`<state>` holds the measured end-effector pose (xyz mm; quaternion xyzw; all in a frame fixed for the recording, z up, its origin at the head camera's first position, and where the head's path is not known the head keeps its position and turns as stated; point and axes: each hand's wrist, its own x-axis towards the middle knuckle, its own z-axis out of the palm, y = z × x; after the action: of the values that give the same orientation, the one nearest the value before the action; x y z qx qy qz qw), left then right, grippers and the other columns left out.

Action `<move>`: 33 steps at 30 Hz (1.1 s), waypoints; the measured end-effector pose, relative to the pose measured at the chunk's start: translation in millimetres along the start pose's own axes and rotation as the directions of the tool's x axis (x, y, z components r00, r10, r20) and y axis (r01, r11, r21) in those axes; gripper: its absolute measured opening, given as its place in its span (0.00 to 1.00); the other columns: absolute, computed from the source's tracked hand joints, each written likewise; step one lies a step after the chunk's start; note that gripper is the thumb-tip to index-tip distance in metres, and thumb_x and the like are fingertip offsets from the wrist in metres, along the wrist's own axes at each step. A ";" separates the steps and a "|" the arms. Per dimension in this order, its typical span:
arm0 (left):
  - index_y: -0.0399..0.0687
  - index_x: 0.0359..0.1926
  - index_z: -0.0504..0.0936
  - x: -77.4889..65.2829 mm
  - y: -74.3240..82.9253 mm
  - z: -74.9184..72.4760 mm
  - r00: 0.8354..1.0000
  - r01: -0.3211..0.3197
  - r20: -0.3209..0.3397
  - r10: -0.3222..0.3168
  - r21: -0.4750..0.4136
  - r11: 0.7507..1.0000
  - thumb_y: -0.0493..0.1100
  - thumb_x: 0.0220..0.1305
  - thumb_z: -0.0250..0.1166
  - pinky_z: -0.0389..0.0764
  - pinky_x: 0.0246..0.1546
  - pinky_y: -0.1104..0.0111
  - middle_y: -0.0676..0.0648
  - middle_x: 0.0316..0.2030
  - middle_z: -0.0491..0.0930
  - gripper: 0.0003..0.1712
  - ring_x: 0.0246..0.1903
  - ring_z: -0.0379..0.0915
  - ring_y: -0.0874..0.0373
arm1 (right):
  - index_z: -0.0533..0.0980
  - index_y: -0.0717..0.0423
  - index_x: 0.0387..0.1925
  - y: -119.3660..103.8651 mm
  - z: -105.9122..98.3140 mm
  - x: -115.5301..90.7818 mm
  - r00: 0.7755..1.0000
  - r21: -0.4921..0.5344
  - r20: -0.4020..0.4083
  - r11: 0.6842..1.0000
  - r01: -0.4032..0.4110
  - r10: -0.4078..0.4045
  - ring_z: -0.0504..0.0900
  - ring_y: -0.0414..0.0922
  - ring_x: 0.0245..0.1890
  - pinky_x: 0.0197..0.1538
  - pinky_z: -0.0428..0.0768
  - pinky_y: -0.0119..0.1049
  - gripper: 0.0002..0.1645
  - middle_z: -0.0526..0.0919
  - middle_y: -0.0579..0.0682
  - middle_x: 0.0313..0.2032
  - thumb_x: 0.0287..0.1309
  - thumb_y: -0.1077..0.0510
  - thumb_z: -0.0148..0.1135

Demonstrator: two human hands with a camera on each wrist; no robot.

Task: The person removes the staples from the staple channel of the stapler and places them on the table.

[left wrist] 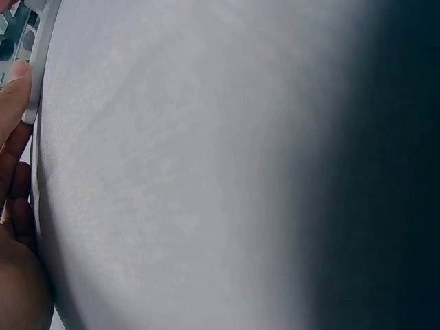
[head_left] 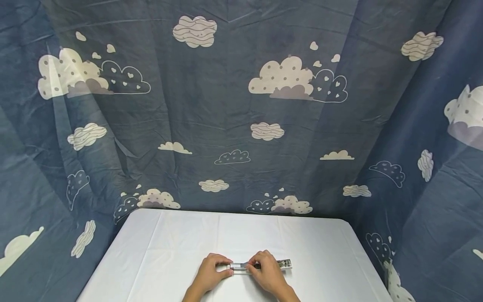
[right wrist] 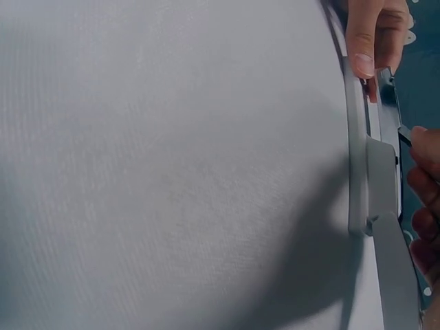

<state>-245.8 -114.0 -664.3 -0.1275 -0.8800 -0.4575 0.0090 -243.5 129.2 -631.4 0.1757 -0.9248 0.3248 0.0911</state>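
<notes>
From my end, the biggest thing in sight is the cloud-print curtain point(head_left: 226, 113), which hangs past the far edge and both sides of the white table point(head_left: 181, 228). The tabletop gives me plenty of open room to the left, to the right and beyond the work; its near edge falls outside my head view, so I'd be wary of drawing back that way.

The left hand point(head_left: 209, 272) holds the left end of the device, thumb and fingers closed narrowly on it. The right hand point(head_left: 267, 272) is curled, its thumb and fingertips pinching something small over the middle.

The slim white-and-grey device point(head_left: 238, 266) lies lengthwise across the table in front of me, between and partly under the hands, its green-patterned end point(head_left: 284, 264) showing past the right one. In the right wrist view a long pale flap point(right wrist: 399, 275) sticks out from its body — I'd take it for hinged, so I'd keep the right wrist clear of it.

Smallest is the thin grey piece point(right wrist: 404, 133) in the right fingertips. I judge the step to be working this piece at the device: let the left hand steady, the right move lightly and straight — no prying sideways — and keep the fingertips off the raised rim.
</notes>
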 end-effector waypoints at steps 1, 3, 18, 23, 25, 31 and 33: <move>0.65 0.42 0.91 0.0 0.0 0.2 1.000 -0.003 0.000 0.003 0.002 1.000 0.56 0.52 0.79 0.77 0.56 0.55 0.62 0.44 0.87 0.15 0.50 0.75 0.57 | 0.86 0.41 0.29 -0.1 -0.8 -0.1 1.000 0.000 0.004 1.000 0.000 0.000 0.67 0.30 0.31 0.35 0.69 0.29 0.05 0.79 0.30 0.26 0.56 0.52 0.77; 0.65 0.42 0.91 0.0 -0.1 0.4 1.000 -0.010 0.000 0.010 0.006 1.000 0.56 0.52 0.79 0.77 0.55 0.56 0.61 0.44 0.87 0.15 0.50 0.75 0.58 | 0.86 0.42 0.29 -0.2 -2.4 -0.2 1.000 0.003 0.013 1.000 0.001 -0.001 0.66 0.30 0.30 0.34 0.69 0.29 0.04 0.78 0.30 0.25 0.56 0.52 0.77; 0.65 0.44 0.90 1.8 -3.9 2.9 0.998 -0.056 0.009 0.055 0.031 0.998 0.57 0.49 0.80 0.78 0.56 0.58 0.62 0.45 0.87 0.19 0.50 0.75 0.60 | 0.85 0.42 0.30 1.4 -13.5 -3.8 1.000 0.013 0.020 1.000 -0.017 0.017 0.69 0.31 0.31 0.34 0.71 0.28 0.04 0.77 0.31 0.26 0.60 0.52 0.74; 0.66 0.44 0.90 1.2 -4.9 0.7 0.999 -0.043 0.014 0.042 0.028 0.999 0.57 0.49 0.80 0.79 0.57 0.55 0.61 0.46 0.87 0.19 0.51 0.76 0.58 | 0.85 0.43 0.30 1.9 -20.4 -2.8 0.999 0.002 0.005 0.999 -0.034 0.034 0.69 0.31 0.31 0.35 0.72 0.29 0.04 0.78 0.31 0.26 0.60 0.54 0.74; 0.66 0.44 0.90 0.9 -5.7 0.1 0.999 -0.040 0.014 0.040 0.029 0.999 0.57 0.49 0.80 0.79 0.57 0.54 0.61 0.46 0.86 0.19 0.51 0.76 0.57 | 0.85 0.43 0.31 2.6 -23.7 -2.7 0.999 0.007 0.000 0.999 -0.036 0.036 0.69 0.31 0.31 0.35 0.72 0.29 0.04 0.78 0.31 0.26 0.60 0.53 0.74; 0.65 0.44 0.90 0.2 -5.6 -0.3 0.999 -0.044 0.011 0.044 0.033 0.998 0.56 0.50 0.80 0.78 0.58 0.54 0.61 0.46 0.86 0.18 0.52 0.76 0.57 | 0.84 0.44 0.30 5.7 -35.3 -5.2 1.000 0.024 -0.021 0.999 -0.022 0.022 0.71 0.32 0.32 0.35 0.75 0.29 0.05 0.80 0.32 0.27 0.59 0.53 0.75; 0.65 0.44 0.90 0.1 -5.2 -0.3 0.999 -0.045 0.011 0.045 0.030 0.999 0.56 0.50 0.80 0.78 0.58 0.54 0.61 0.46 0.87 0.18 0.52 0.76 0.57 | 0.84 0.44 0.31 6.8 -39.4 -5.7 0.999 0.024 -0.021 0.999 -0.041 0.042 0.72 0.32 0.32 0.36 0.76 0.29 0.05 0.80 0.32 0.27 0.59 0.53 0.75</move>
<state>-247.1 -117.1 -668.3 -0.1495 -0.8838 -0.4430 0.0166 -238.6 160.7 -606.4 0.1541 -0.9233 0.3394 0.0924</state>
